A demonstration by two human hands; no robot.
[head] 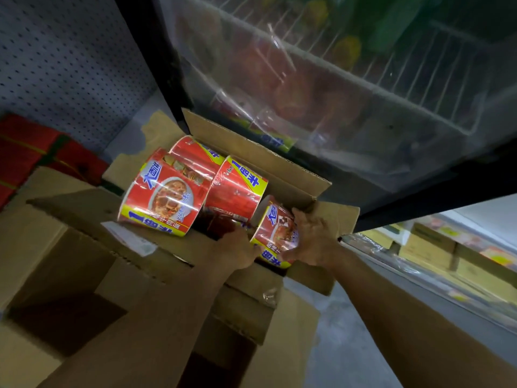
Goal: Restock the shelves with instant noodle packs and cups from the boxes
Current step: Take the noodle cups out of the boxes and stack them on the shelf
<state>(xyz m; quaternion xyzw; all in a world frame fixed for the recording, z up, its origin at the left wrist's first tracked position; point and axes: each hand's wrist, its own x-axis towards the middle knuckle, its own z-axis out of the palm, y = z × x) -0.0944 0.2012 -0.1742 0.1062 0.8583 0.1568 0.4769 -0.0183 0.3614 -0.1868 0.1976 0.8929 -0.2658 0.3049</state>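
Both hands grip 1 red noodle cup (275, 233) lying on its side at the near right corner of the open cardboard box (251, 152): left hand (237, 247) curled on its left side, right hand (313, 236) around its right. 3 more cups (162, 191) lie tilted in that box. 1 second open box (64, 247) sits just left.
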